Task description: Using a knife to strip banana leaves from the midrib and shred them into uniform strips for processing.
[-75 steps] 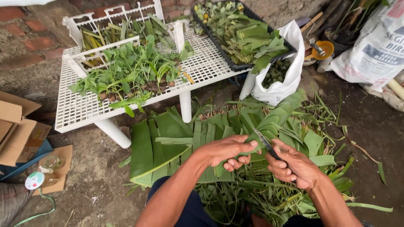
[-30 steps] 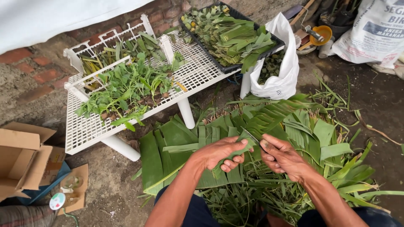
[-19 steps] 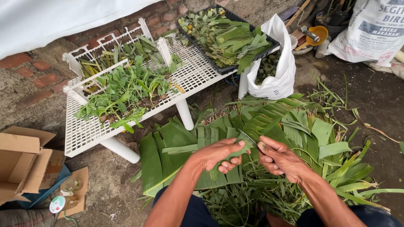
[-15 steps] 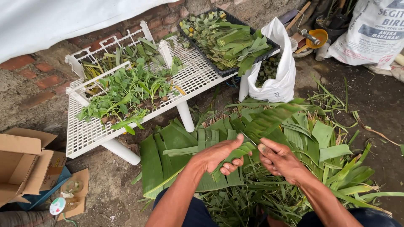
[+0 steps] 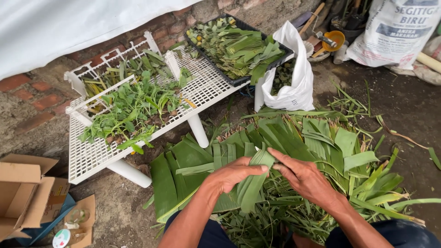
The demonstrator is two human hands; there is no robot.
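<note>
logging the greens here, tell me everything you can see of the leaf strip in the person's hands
The leaf strip is a long, flat, green blade with lengthwise ribs, fresh-looking, seemingly doubled over near its top. It slants from upper right down to lower left above the pile of cut leaves on the ground. The left hand grips it from the left side; the right hand pinches its upper end with the fingertips.

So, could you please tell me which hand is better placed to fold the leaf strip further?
Probably the right hand: its fingers pinch the leaf strip at its top, while the left hand steadies it.
</note>
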